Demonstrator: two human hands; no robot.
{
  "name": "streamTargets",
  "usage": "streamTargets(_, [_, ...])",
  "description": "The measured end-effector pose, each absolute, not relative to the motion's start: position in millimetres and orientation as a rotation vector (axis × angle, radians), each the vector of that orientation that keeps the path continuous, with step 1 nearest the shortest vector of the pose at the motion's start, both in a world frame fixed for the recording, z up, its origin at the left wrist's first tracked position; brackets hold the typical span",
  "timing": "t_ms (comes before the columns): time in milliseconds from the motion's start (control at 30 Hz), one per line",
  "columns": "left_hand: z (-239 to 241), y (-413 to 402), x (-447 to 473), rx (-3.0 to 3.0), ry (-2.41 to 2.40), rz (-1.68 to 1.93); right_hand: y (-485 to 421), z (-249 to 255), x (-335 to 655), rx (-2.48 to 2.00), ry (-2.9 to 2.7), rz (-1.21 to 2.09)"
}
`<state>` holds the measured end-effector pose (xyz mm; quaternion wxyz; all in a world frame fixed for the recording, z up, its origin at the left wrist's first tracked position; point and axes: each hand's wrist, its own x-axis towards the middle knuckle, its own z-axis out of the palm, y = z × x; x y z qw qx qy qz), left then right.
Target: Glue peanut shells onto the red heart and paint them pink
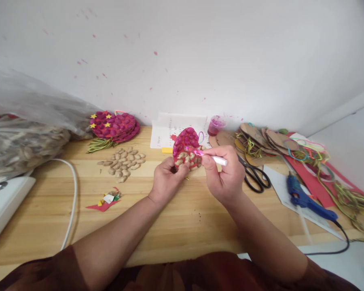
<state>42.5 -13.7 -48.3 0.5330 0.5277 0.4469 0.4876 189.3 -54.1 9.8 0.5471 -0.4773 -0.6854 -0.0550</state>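
Observation:
My left hand (169,178) grips the lower edge of a round red disc (186,142) covered with glued-on peanuts. The disc is tilted up toward me. Its upper peanuts are coated magenta, while those along its lower part are bare tan. A small brush (219,160) with a white handle is pinched in my right hand (226,173), and its pink-stained tip touches the peanuts at the disc's middle. Behind the disc, a clear plastic cup (216,125) of magenta paint stands by the wall. Loose peanuts (124,161) lie on the table left of my left hand.
Finished magenta discs (121,125) with yellow stars are stacked at back left, beside a bag of peanuts (24,149). Black scissors (256,178), a blue glue gun (306,200) with its cord, and cardboard discs (257,135) lie right. A white cable (74,194) crosses the left side.

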Motion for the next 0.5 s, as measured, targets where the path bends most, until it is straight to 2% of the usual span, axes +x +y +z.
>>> streamTargets(500, [-50.7, -12.1, 39.9, 1.38, 1.062, 1.2, -55.2, 11.5, 188.7, -1.153, -1.654, -0.115])
